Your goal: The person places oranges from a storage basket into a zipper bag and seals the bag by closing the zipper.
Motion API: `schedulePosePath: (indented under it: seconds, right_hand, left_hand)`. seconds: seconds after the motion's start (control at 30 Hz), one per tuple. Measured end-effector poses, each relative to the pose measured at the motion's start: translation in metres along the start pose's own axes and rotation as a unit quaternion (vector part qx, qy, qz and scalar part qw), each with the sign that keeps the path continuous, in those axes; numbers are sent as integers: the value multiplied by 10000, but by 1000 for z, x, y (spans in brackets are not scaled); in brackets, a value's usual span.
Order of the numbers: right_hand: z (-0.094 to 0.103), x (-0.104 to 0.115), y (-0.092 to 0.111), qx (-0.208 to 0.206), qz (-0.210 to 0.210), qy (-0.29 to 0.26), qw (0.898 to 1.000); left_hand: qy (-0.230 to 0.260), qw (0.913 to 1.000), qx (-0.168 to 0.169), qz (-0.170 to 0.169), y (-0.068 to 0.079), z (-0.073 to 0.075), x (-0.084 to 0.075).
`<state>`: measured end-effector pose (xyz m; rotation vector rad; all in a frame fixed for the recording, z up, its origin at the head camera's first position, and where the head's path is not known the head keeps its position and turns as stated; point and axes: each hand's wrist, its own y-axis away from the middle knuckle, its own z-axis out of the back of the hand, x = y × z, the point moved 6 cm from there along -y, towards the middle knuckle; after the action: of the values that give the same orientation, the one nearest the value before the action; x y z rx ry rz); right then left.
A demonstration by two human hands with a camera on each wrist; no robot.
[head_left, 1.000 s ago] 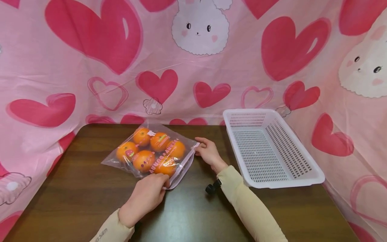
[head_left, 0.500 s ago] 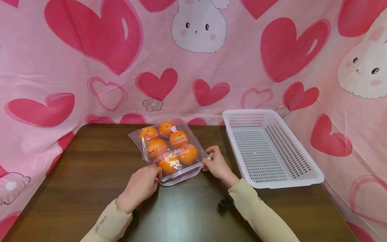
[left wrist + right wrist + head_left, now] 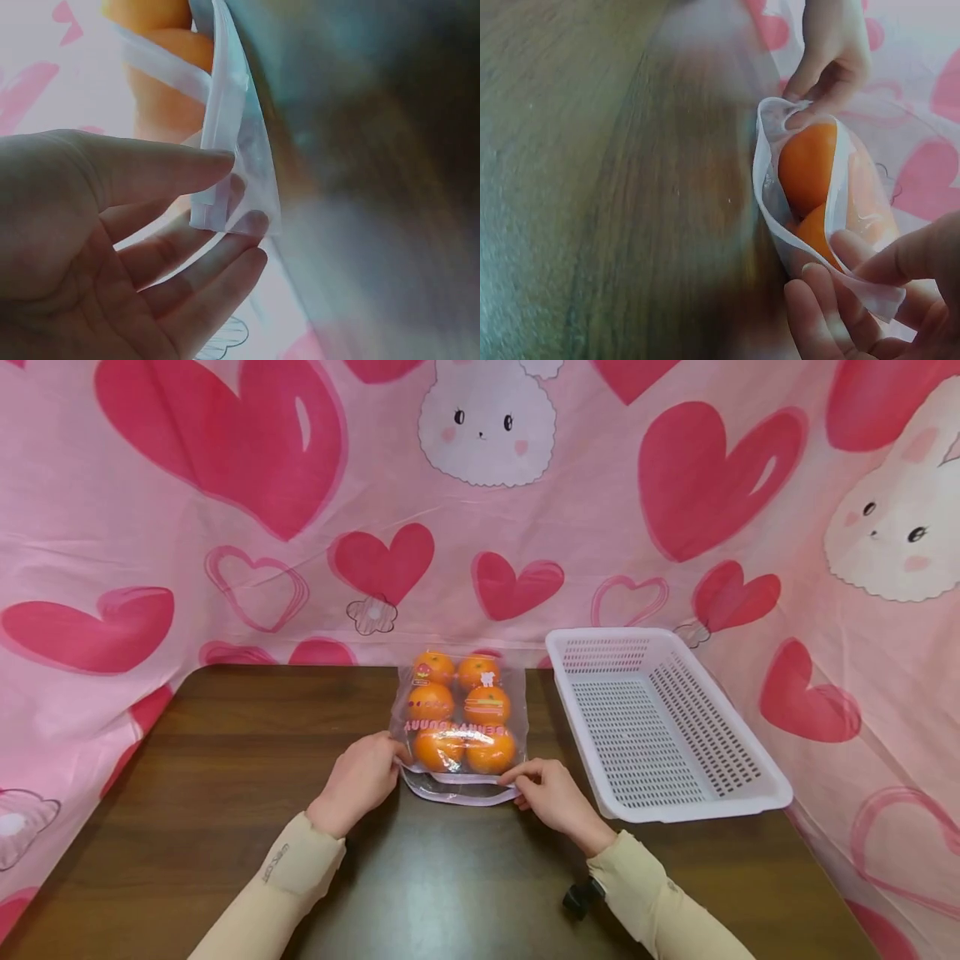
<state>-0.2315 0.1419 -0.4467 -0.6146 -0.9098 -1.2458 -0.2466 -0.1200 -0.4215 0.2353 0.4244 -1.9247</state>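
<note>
A clear plastic zip bag (image 3: pixel 459 708) with pink print lies on the table, and several oranges (image 3: pixel 490 749) sit inside it in two columns. Its white-edged mouth faces me and gapes, as the right wrist view shows, with two oranges (image 3: pixel 808 169) visible through the opening. My left hand (image 3: pixel 362 783) pinches the left corner of the mouth; in the left wrist view the thumb presses the zip strip (image 3: pixel 222 112) against the fingers. With thumb and fingers, my right hand (image 3: pixel 553 800) pinches the right corner of the mouth.
A white perforated plastic basket (image 3: pixel 667 727) stands right of the bag, close to my right hand. The brown wooden table (image 3: pixel 225 793) runs back to a pink curtain (image 3: pixel 480 518) printed with hearts and rabbits. A black strap-mounted piece (image 3: pixel 581 897) is on my right wrist.
The bag has turned from slanted to straight and moved right, its mouth now facing me. Its oranges have settled into two columns. My right hand has come nearer along with the bag's corner.
</note>
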Motion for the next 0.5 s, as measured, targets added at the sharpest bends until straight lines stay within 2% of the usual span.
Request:
schedulePosePath:
  seconds: [0.23,0.33,0.43,0.5]
  right_hand:
    - [9,-10,-1,-656,-97,-212,9976]
    - [14,-13,1,-890,-25,-280,9956]
    - [17,-12,5,-975,107,-166,9950]
    - [18,-10,8,-1038,249,105,9942]
  left_hand:
    - [157,9992,80,365,6,16,10]
    - [251,9987,199,393,12,21,10]
    - [570,9966,403,445,17,25,11]
    - [832,9935,471,616,20,28,16]
